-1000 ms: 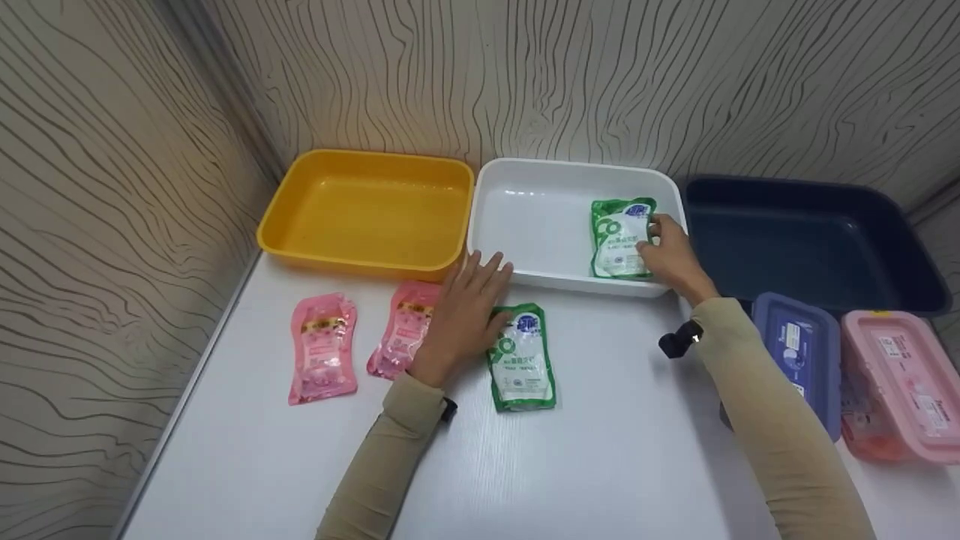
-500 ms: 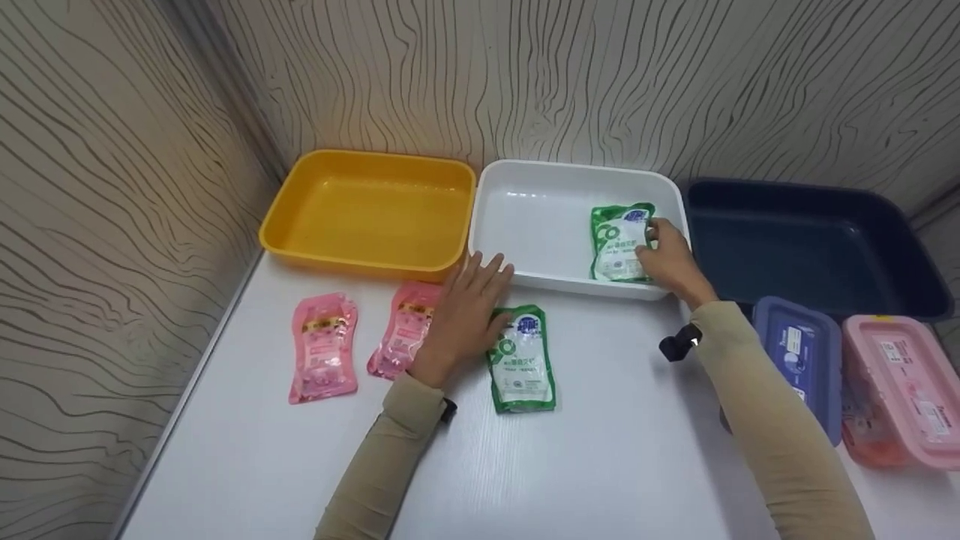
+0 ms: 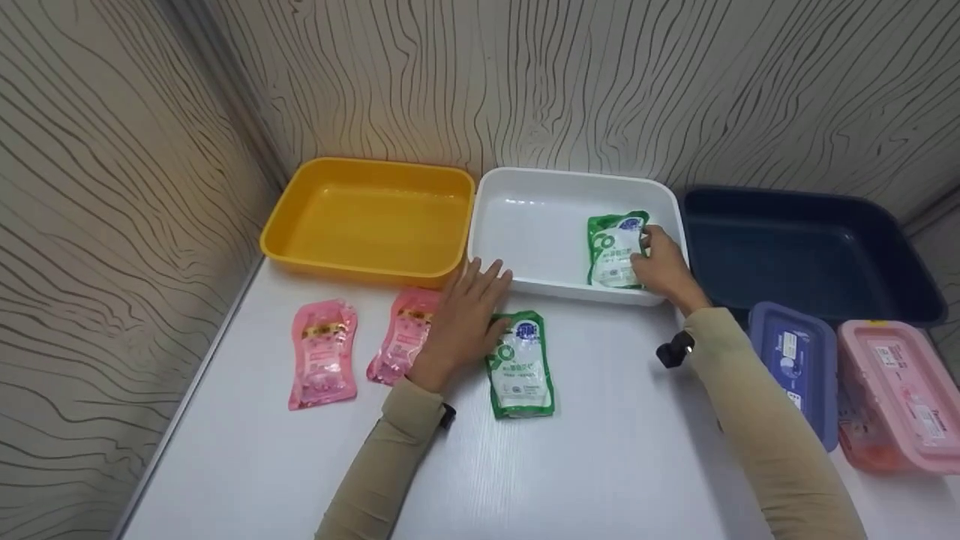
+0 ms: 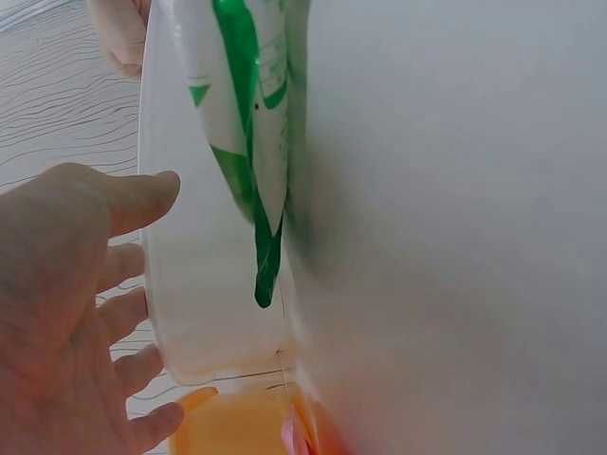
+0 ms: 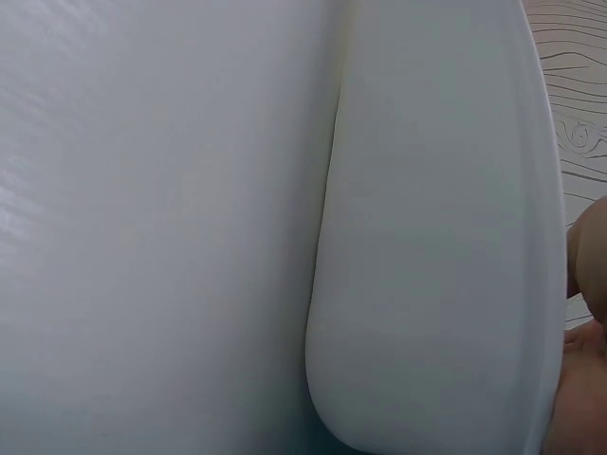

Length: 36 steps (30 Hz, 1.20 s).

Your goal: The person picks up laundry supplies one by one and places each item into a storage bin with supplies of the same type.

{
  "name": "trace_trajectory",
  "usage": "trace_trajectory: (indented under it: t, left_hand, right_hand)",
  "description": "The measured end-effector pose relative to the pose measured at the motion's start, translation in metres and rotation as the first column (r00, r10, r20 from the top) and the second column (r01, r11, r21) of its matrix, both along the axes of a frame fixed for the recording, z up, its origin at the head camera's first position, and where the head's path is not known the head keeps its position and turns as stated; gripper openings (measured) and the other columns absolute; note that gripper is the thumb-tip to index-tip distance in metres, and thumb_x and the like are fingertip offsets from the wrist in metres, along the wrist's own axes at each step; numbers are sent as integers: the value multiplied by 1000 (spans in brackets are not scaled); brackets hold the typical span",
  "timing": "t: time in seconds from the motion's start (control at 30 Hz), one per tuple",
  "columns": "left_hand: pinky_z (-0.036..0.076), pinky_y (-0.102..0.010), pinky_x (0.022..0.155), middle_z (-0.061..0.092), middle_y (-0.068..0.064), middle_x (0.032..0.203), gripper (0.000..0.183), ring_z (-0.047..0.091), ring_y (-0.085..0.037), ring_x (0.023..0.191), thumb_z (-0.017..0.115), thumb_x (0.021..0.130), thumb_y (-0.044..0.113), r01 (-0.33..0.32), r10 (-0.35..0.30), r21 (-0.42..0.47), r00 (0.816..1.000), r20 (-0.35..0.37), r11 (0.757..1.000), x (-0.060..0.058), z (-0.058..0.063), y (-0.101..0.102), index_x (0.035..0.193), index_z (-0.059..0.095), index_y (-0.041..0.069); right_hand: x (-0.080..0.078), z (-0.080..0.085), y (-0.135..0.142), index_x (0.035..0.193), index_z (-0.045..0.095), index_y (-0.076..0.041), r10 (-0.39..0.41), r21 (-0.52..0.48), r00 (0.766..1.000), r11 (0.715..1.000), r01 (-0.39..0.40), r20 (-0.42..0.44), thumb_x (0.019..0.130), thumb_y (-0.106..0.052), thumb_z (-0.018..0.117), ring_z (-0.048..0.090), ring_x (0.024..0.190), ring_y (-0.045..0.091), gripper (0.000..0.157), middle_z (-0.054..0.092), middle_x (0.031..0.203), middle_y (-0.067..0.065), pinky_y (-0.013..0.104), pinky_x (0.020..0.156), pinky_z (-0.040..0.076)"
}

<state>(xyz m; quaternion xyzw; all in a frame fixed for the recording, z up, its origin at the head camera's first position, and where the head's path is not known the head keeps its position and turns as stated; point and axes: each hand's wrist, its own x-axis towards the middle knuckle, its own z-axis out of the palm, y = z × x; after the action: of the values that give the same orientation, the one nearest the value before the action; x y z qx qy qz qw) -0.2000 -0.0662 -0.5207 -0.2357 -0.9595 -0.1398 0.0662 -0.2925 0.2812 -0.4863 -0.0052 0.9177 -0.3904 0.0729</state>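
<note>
In the head view my right hand (image 3: 667, 262) reaches over the right end of the white bin (image 3: 525, 287). Its thumb and fingers pinch the right edge of a green-and-white pouch (image 3: 615, 255) inside that bin. My left hand (image 3: 461, 326) is held with fingers extended, their tips by the bin's front rim. It covers part of a pink pouch (image 3: 405, 337); its thumb is over the edge of another green-and-white pouch (image 3: 521, 367) on the table. The left wrist view shows the fingers (image 4: 133, 318) spread, holding nothing, beside that green pouch (image 4: 248, 142).
A yellow bin (image 3: 360, 274) stands left of the white one, a dark blue bin (image 3: 810, 259) right of it. Another pink pouch (image 3: 324, 356) lies at left. A blue-lidded box (image 3: 799, 367) and a pink-lidded box (image 3: 907, 390) sit at right. Patterned walls (image 3: 570, 90) rise behind.
The whole head view has shifted slightly, with everything a little lower in it. The pinched green pouch has moved very slightly left with my right hand. My left hand stays in place.
</note>
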Motion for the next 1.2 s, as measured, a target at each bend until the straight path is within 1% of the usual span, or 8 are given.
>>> trace_trajectory:
  t: [0.37, 0.5, 0.63, 0.73, 0.8, 0.9, 1.0, 1.2]
  left_hand:
    - [13, -55, 135, 28, -2, 177, 73, 21, -35, 165, 63, 106, 43, -7, 7, -9, 999, -31, 1000, -2, 0, -4, 168, 35, 18]
    - [13, -55, 135, 29, -3, 177, 73, 20, -35, 165, 63, 106, 44, -2, 2, -11, 1000, -31, 1000, -1, 1, -3, 168, 35, 18]
    - [11, -55, 136, 28, -2, 177, 73, 17, -33, 166, 63, 106, 44, -3, 3, -6, 1000, -22, 1000, -1, 1, -3, 169, 35, 18]
    - [10, -54, 136, 28, -3, 177, 74, 16, -33, 166, 64, 106, 43, -5, 5, 0, 1000, -14, 1000, 0, 1, -2, 169, 35, 18]
    - [10, -55, 136, 28, -3, 177, 74, 16, -33, 167, 65, 106, 43, -6, 6, 1, 1000, -10, 1000, 1, 0, -1, 169, 35, 18]
    - [10, -55, 136, 28, -2, 177, 74, 17, -33, 166, 64, 106, 44, -9, 9, -2, 1000, -7, 1000, 1, 0, 0, 169, 34, 19]
    - [11, -55, 136, 28, -1, 177, 74, 19, -34, 166, 64, 105, 45, -11, 11, 1, 1000, -3, 1000, 2, -1, 0, 169, 34, 20]
    - [11, -55, 136, 28, -2, 177, 73, 18, -34, 166, 64, 106, 44, -5, 5, 4, 1000, -7, 1000, 2, 0, 1, 168, 35, 19]
  right_hand:
    - [-4, 3, -6, 165, 9, 9, -5, 0, 1000, 1000, 5, 20, 107, -10, 48, 50, 129, 42, 73, 44, 150, 39, 58, 117, 40]
    - [-4, 3, -6, 167, 4, 8, -12, 25, 998, 1000, 11, 56, 108, -15, 51, 46, 142, 47, 78, 39, 157, 41, 60, 123, 36]
    - [-4, 2, -5, 166, 4, 9, -9, 47, 998, 999, 6, 68, 108, -19, 53, 30, 157, 49, 81, 27, 166, 40, 62, 130, 25]
    - [-3, 0, -5, 165, 8, 12, 0, 63, 999, 998, -3, 48, 108, -19, 53, 26, 158, 50, 80, 25, 166, 40, 61, 132, 20]
    - [-2, -2, -5, 164, 12, 14, 5, 78, 999, 997, -7, 32, 107, -18, 54, 29, 155, 51, 78, 28, 163, 41, 61, 131, 21]
    - [0, -3, -4, 160, 23, 17, 8, 96, 1000, 995, -8, 3, 106, -18, 55, 37, 145, 51, 72, 33, 155, 42, 61, 129, 26]
    - [2, -4, -4, 156, 34, 19, 11, 105, 1000, 994, -8, -22, 105, -17, 57, 40, 138, 50, 67, 35, 150, 42, 60, 126, 30]
    - [3, -3, -3, 150, 42, 22, 11, 126, 999, 992, -5, -48, 103, -17, 60, 35, 143, 52, 63, 33, 151, 43, 60, 127, 28]
